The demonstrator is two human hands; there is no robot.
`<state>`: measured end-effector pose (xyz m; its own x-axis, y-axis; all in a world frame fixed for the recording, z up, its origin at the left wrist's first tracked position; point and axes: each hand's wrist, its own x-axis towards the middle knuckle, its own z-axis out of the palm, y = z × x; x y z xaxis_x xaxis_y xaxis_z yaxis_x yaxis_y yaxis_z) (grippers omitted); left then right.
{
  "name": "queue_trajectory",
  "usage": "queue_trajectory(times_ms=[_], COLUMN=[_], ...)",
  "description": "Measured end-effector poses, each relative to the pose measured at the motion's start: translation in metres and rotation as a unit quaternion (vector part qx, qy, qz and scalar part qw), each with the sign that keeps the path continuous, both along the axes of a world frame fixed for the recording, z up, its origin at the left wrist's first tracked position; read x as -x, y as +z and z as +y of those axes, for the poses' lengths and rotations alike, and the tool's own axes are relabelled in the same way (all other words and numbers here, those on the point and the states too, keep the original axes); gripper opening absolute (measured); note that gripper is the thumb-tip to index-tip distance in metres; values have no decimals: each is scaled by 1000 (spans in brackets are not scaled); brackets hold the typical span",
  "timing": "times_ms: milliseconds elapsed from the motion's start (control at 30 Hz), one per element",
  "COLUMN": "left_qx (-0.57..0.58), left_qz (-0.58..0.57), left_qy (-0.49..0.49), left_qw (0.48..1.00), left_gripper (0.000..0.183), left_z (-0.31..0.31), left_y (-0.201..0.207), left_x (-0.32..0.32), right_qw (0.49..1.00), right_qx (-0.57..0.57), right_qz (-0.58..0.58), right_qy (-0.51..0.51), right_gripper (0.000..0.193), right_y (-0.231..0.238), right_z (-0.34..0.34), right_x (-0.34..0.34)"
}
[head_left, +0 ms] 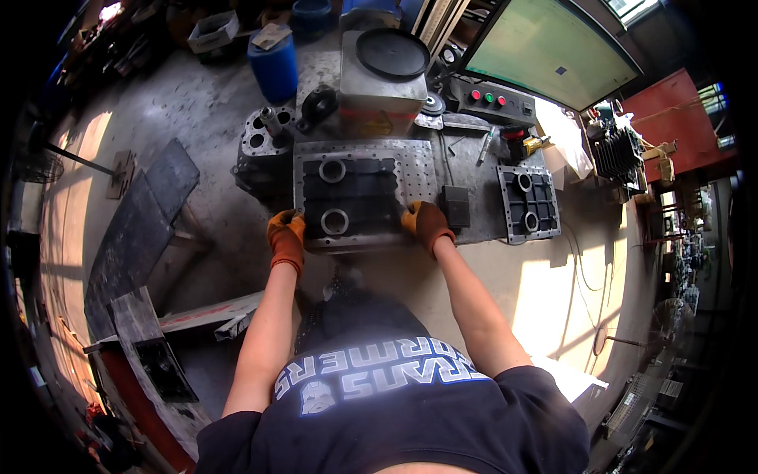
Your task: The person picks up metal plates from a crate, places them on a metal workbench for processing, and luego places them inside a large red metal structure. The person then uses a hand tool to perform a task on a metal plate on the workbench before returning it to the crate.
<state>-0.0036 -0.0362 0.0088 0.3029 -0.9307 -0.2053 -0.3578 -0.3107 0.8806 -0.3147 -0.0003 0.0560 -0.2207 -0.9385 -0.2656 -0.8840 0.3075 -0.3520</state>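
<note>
A dark rectangular cast metal cover (359, 193), with a bright machined rim and two round rings, lies on a drilled metal plate (417, 170) in front of me. My left hand (286, 231), in an orange and brown work glove, is closed on the cover's near left corner. On the opposite side my right hand (427, 221), gloved alike, has its fingers curled against the cover's near right edge. Its fingertips are partly hidden by the glove. A small black block (455, 207) sits just right of that hand.
A similar cover (528, 204) lies at the bench's right end. A metal housing with round bores (264, 146) stands left. Behind are a metal box with a black round lid (392, 54), a button panel (493, 99), a monitor (553, 51) and a blue drum (273, 67).
</note>
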Motion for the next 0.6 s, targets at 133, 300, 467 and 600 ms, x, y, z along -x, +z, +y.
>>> queue_trajectory(times_ms=[133,300,467,600], left_qx=[3,-56,-48,-44], left_qz=[32,91,150,195], left_qy=[-6,17,41,47], left_qw=[999,994,987,979], left_gripper=[19,22,23,23], left_z=[-2,-2,0,-1], left_y=[-13,-2,-4,-9], left_x=[-8,-2,-1,-3], right_qw=[1000,999,1000,1000], right_qx=[0,-9,3,13], right_qz=[-23,-30,-27,-2], right_qy=[10,-9,10,16], right_gripper=[34,35,34,30], right_y=[8,-1,5,-4], right_z=[0,3,3,5], right_x=[-3,2,1,4])
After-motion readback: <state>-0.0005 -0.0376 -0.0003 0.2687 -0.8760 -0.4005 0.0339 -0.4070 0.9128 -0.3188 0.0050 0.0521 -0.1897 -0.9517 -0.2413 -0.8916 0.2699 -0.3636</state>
